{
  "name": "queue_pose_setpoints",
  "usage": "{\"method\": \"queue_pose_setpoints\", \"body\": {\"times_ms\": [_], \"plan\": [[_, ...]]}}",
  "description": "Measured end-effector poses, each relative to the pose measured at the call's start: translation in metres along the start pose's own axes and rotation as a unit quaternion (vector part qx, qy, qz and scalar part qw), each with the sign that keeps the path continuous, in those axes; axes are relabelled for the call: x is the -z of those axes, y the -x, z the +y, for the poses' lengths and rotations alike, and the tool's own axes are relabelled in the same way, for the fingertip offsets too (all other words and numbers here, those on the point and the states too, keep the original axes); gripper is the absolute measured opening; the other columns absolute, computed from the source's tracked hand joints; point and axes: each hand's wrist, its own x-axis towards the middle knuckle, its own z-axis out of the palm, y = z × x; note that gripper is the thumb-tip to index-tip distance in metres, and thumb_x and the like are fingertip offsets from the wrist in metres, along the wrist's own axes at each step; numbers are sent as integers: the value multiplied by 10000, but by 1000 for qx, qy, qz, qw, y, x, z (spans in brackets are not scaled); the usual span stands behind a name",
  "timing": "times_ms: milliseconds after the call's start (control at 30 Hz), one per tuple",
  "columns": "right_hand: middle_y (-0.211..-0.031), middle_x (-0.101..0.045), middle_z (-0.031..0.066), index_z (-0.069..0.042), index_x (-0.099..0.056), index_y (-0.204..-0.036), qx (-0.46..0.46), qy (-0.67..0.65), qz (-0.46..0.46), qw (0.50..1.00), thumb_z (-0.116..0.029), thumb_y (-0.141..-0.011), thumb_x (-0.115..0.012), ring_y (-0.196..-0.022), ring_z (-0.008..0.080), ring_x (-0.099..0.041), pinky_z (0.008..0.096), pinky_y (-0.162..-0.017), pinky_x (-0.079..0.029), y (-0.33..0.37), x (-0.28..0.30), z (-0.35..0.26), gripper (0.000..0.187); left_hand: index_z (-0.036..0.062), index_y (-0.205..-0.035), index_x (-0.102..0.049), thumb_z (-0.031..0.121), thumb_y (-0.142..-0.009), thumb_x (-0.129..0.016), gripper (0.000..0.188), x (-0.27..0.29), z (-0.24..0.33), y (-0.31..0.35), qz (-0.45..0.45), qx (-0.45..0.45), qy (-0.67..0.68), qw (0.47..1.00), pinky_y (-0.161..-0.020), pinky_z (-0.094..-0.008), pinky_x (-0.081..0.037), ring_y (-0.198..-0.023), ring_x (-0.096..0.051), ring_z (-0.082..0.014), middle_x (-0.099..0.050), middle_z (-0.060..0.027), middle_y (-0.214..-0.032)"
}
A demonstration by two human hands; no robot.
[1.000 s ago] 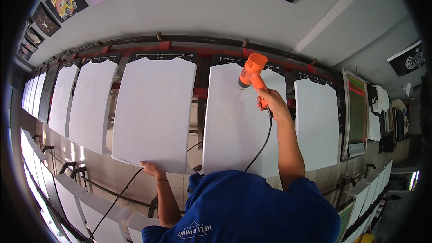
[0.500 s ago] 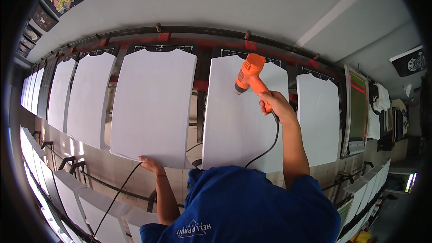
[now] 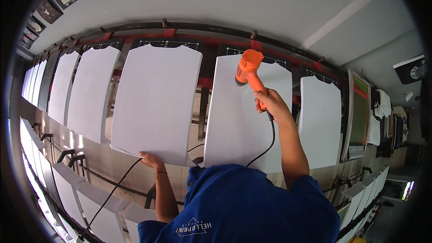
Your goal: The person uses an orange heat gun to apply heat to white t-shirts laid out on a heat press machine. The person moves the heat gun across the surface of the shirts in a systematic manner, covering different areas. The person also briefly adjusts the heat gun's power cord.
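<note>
My right hand (image 3: 273,104) is wrapped round the handle of an orange heat gun (image 3: 250,68). The gun's dark nozzle points down at the upper part of a white T-shirt (image 3: 243,121) stretched over a flat board. A black cord (image 3: 272,137) runs from the handle back toward my body. At the lower edge of the neighbouring white T-shirt (image 3: 155,99), my left hand (image 3: 152,160) has its fingers closed on a black power cord (image 3: 112,192), which trails away to the lower left. The left fingertips are partly hidden.
More shirt-covered boards (image 3: 92,94) line the dark rail to the left, and another white shirt (image 3: 320,121) lies at right. A framed screen (image 3: 357,117) stands beyond it. Behind me runs a second row of white boards (image 3: 101,200). Folded clothes (image 3: 382,103) hang far right.
The heat gun and my right hand have shifted slightly left over the shirt. My left hand stays at the neighbouring shirt's lower edge. The whole view has tilted a little.
</note>
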Motion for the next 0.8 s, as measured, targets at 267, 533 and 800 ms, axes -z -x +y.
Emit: {"method": "queue_pose_setpoints", "body": {"times_ms": [267,533,800], "plan": [[-719,-553,19,-42,-565,-896,12,-13,-11,1000,-343,-857,-637,-633,120,-579,259,-553,-472,-26,-9,-9,312,-173,-998,-476,442,-994,-397,620,-3,11,11,31,-16,-10,999,-746,-384,-459,-770,-492,-237,-575,-223,-943],[-717,-556,19,-45,-558,-886,5,-6,5,1000,-341,-864,-630,-625,127,-584,256,-550,-464,-11,-17,4,305,-199,-1081,-453,409,-997,-389,617,-8,37,31,7,-10,21,1000,-810,-387,-466,-869,-542,-260,-567,-248,-1042],[-722,-564,29,-10,-551,-943,-13,-26,-17,999,-273,-886,-625,-587,123,-560,266,-515,-441,33,-22,19,280,-185,-1039,-470,457,-985,-409,647,-6,23,22,-3,-13,42,999,-763,-381,-466,-822,-512,-240,-571,-241,-1009]]}}
